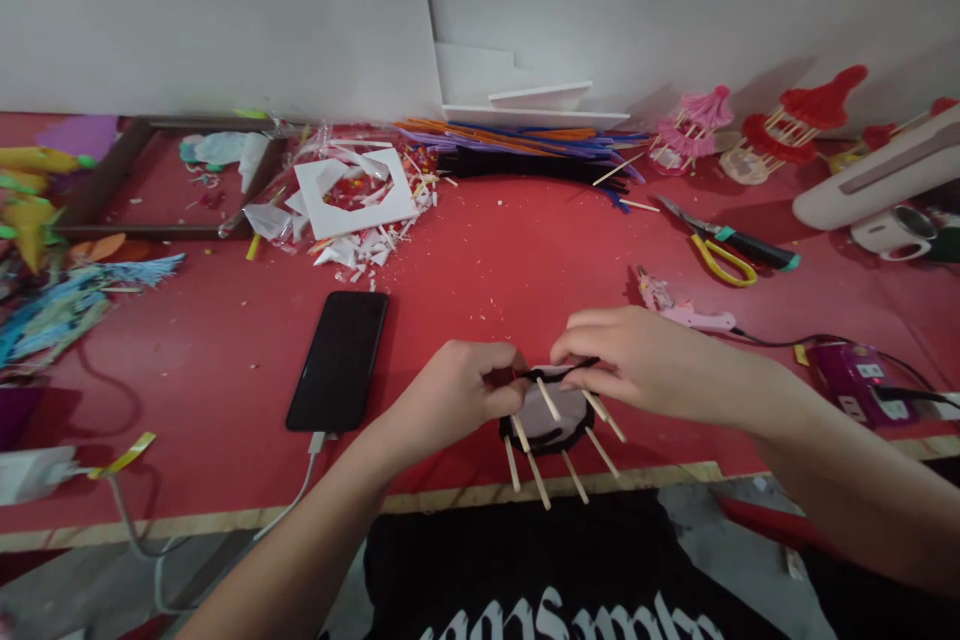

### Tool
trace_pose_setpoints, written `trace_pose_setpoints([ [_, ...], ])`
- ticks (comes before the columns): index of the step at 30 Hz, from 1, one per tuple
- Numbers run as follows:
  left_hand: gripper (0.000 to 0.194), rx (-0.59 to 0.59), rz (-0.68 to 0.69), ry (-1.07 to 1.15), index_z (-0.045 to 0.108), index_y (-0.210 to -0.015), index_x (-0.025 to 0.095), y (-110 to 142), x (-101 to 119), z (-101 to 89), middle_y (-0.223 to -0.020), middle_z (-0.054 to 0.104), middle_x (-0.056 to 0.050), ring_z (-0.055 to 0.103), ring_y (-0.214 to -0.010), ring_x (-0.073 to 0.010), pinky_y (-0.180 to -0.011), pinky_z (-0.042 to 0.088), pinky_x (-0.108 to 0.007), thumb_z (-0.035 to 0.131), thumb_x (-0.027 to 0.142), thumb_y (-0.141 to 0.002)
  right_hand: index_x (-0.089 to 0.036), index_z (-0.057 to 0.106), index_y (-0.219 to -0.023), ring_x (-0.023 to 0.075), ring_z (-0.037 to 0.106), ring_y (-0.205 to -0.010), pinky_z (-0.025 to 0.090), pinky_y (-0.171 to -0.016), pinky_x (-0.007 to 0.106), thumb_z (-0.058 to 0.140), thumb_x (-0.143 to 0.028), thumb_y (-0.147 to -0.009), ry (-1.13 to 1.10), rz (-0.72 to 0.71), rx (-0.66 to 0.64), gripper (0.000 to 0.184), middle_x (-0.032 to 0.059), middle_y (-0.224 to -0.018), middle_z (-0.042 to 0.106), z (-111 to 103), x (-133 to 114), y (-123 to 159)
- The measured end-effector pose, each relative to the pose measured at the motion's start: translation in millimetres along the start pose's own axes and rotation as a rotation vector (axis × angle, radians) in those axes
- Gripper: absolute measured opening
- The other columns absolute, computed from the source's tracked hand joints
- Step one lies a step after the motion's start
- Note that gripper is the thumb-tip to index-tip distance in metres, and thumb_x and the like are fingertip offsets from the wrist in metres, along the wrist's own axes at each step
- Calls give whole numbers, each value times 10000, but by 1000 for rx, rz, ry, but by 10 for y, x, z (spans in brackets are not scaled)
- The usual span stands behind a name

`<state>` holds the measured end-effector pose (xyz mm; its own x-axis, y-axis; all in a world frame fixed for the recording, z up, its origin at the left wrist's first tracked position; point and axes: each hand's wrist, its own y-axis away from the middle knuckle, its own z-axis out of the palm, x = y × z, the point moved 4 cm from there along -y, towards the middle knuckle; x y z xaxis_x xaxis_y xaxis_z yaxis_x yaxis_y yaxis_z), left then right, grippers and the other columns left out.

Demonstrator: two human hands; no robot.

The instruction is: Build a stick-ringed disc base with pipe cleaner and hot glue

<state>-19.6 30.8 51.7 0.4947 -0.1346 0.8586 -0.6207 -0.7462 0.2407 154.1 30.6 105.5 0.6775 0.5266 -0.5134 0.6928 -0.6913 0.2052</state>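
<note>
A round craft piece [559, 417] with a pale disc, a dark fuzzy rim and several light wooden sticks poking out sits near the table's front edge. Its sticks point up and toward me. My left hand [469, 385] pinches the rim at the far left side. On the far right side, my right hand [619, 355] has thumb and finger closed on a black pipe cleaner [586, 363] that runs along the rim. Fingers partly hide where the pipe cleaner meets the disc.
A black phone [337, 360] on a cable lies left. To the right are a pink glue gun [697, 317], pliers [739, 245] and a purple box [859, 382]. Pipe cleaners [525, 148], foam scraps [356, 195] and finished pink [690, 130] and red models [787, 125] line the back.
</note>
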Motion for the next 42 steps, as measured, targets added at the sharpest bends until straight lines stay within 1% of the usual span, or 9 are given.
trace_pose_setpoints([
  [7,114,-143,152,-194,700,-763,184,-55,93,-44,-671,649,14,538,-599,-114,-581,344,-225,592,156,-789,-199,720,-975,124,603,-800,427,-717,263,541,-258,-976,33,-116,45,189,23,-940,669,112,99,-4],
  [10,113,-228,222,-168,655,-718,178,-108,91,-54,-638,584,33,506,-583,-100,-574,328,-216,575,145,-790,-191,722,-956,130,550,-729,388,-659,275,514,-324,-987,151,-168,88,249,36,-892,638,146,115,16],
  [14,104,-343,237,-138,611,-700,172,-179,80,-64,-629,539,42,480,-581,-96,-576,319,-217,562,154,-789,-176,715,-916,124,533,-703,368,-631,261,495,-352,-990,112,-221,83,292,44,-860,624,208,151,25],
  [21,95,-361,253,-222,591,-663,180,-302,100,-86,-603,516,40,430,-551,-103,-526,257,-240,569,147,-749,-169,713,-1019,154,591,-772,411,-688,283,441,-322,-1009,17,-253,20,312,71,-899,665,379,247,-4],
  [27,117,-439,184,-64,686,-772,157,-446,39,-139,-655,616,16,540,-605,-107,-572,355,-219,624,244,-820,-175,738,-908,144,589,-722,416,-674,266,622,-284,-862,-438,-67,93,166,57,-816,689,418,437,-91],
  [29,186,-394,130,50,720,-884,156,-486,4,-179,-728,675,-6,578,-649,-118,-607,395,-224,661,323,-828,-172,725,-835,130,576,-682,412,-641,252,642,-286,-824,-540,-7,135,142,38,-757,675,446,518,-112],
  [33,210,-142,-32,377,728,-863,161,-537,-138,-222,-727,690,-10,581,-637,-116,-616,421,-234,744,343,-761,-166,696,-805,113,549,-630,410,-591,237,629,-359,-825,-719,136,216,205,17,-715,657,552,672,-118],
  [39,202,319,-94,649,692,-908,190,-595,-385,-204,-867,718,-22,633,-754,-123,-699,463,-249,705,340,-774,-176,677,-853,70,339,-456,279,-466,229,653,-501,-771,-995,359,440,336,-67,-526,462,752,942,-137],
  [42,243,461,-102,795,701,-874,178,-630,-474,-167,-853,719,-25,640,-768,-125,-728,473,-251,757,345,-707,-200,656,-850,74,354,-462,291,-467,234,653,-532,-725,-1116,420,570,355,-59,-553,478,844,1053,-163],
])
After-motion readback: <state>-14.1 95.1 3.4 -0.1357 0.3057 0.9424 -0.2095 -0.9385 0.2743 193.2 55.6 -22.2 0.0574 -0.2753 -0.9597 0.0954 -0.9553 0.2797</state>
